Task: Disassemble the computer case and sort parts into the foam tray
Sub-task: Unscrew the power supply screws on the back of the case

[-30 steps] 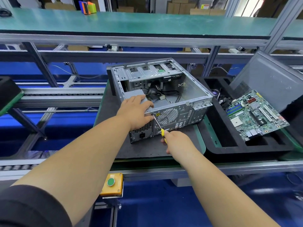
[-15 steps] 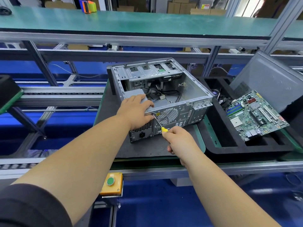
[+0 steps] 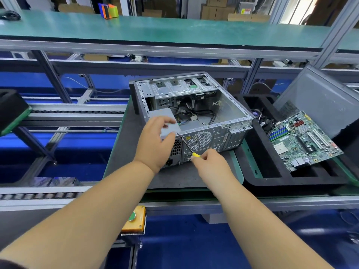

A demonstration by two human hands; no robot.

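Head view: right hand (image 3: 210,165) around screwdriver (image 3: 189,147)

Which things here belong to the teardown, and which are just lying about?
In the job: computer case, screwdriver in the right hand, left hand over the power supply, foam tray, motherboard.

Lying about: green button box, coloured blocks.

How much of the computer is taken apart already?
Partly done. The case lies open, and the motherboard rests on the foam tray. Right now the right hand holds a screwdriver against the case's back panel, and the left hand is at the grey power supply. That box, cables and drive cage remain inside.
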